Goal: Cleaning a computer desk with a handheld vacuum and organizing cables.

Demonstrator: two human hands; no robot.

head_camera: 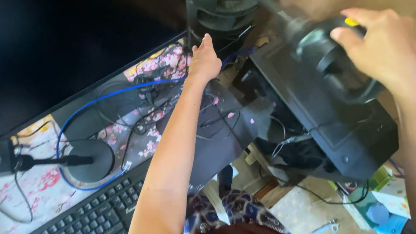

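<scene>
Up right, right hand (386,49) fingers clamp the black round tool (336,66) — shaft angling far-left; left hand (203,59) splayed, empty.

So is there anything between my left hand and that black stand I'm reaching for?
Nothing visible. The left hand is already against the base of the black stand, with blue and black cables lying just beside it. The right hand grips a black round device.
</scene>
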